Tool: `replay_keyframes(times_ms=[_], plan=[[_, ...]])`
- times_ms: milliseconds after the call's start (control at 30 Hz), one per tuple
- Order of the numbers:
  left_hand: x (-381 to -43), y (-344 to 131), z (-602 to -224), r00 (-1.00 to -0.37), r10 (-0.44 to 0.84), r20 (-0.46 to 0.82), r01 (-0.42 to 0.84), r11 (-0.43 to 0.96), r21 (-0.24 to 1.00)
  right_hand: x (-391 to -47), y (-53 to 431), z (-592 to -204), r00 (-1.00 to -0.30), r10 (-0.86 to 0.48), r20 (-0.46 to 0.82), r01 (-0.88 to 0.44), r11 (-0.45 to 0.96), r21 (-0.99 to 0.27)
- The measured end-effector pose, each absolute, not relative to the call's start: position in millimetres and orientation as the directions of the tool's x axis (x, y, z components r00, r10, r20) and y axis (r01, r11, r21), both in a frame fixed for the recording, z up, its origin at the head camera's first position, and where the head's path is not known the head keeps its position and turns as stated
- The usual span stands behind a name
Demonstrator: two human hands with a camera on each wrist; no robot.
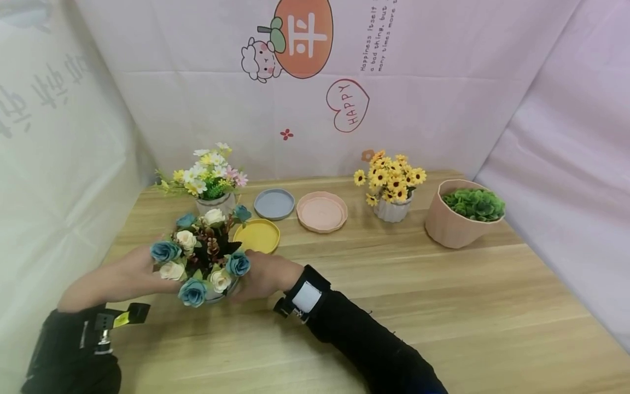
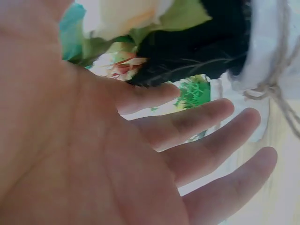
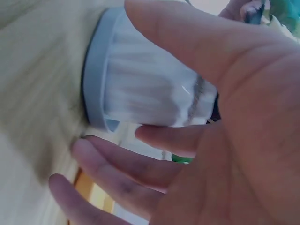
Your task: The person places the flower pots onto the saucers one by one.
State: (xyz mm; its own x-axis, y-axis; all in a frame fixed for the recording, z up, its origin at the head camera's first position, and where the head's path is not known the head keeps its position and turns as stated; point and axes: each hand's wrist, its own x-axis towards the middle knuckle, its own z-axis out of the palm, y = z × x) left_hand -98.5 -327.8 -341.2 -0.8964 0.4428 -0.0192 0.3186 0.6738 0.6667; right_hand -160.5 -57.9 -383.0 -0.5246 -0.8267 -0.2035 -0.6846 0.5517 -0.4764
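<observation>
A white ribbed pot [image 3: 145,89] of blue and cream roses [image 1: 204,254] stands on a grey-blue saucer [image 3: 93,79] near the table's front left. My left hand [image 1: 145,269] is at the pot's left side; its fingers [image 2: 206,117] lie straight and spread, just short of the twine-tied pot [image 2: 267,56]. My right hand [image 1: 253,272] is at the pot's right side. Its thumb [image 3: 187,37] lies across the pot wall and its fingers [image 3: 117,164] are spread loosely beside the saucer. The blooms hide both sets of fingertips in the head view.
Behind the roses lie a yellow saucer [image 1: 257,235], a grey saucer [image 1: 274,203] and a pink saucer [image 1: 321,211]. A daisy pot [image 1: 211,183], a sunflower pot [image 1: 391,189] and a pink pot of greenery [image 1: 462,213] stand along the back. Fabric walls enclose the table.
</observation>
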Motion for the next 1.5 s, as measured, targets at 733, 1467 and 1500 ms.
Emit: replay_keyframes(times_ms=[733,1467,1500], plan=[[-84.3,-315.7,-315.7,-0.920,0.373,0.115,0.355,0.674,0.648,-166.4,-27.6,-339.2,-0.563,-0.740,-0.368,-0.564,0.669,-0.484],[-55.8,-262.9,-293.3,-0.790,0.414,0.453,0.604,0.658,0.451,-163.3,20.9,-292.7,-0.629,-0.754,-0.188,-0.565,0.609,-0.557],[-54.7,-259.2,-292.5,-0.783,0.416,0.462,0.611,0.653,0.448,-162.6,23.5,-290.5,-0.639,-0.751,-0.167,-0.568,0.606,-0.557]])
